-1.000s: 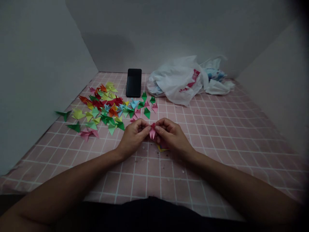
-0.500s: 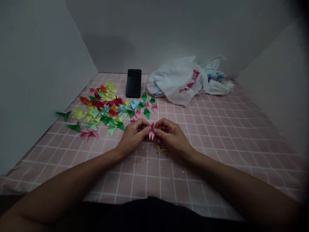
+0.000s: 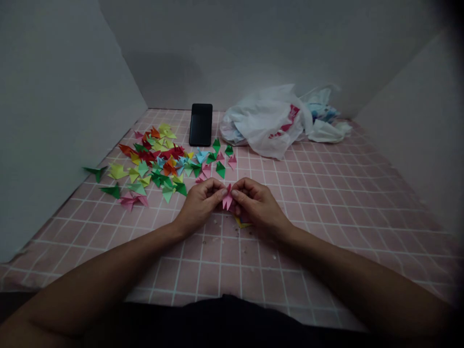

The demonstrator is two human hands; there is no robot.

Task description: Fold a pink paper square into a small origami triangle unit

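Note:
My left hand (image 3: pixel 200 203) and my right hand (image 3: pixel 255 203) meet over the middle of the table, both pinching a small folded pink paper piece (image 3: pixel 227 199) between thumbs and fingertips. A yellow paper scrap (image 3: pixel 242 223) peeks out from under my right hand. A spread of several folded paper pieces (image 3: pixel 165 162) in green, red, yellow, pink and blue lies just left of and beyond my left hand.
A pink checked cloth (image 3: pixel 326 193) covers the table. A black phone (image 3: pixel 201 124) stands at the back. Crumpled white plastic bags (image 3: pixel 275 118) lie at the back right. Grey panels (image 3: pixel 54 106) wall in the left, back and right sides.
Both hands stay together on the pink piece; the fingers shift only slightly on it.

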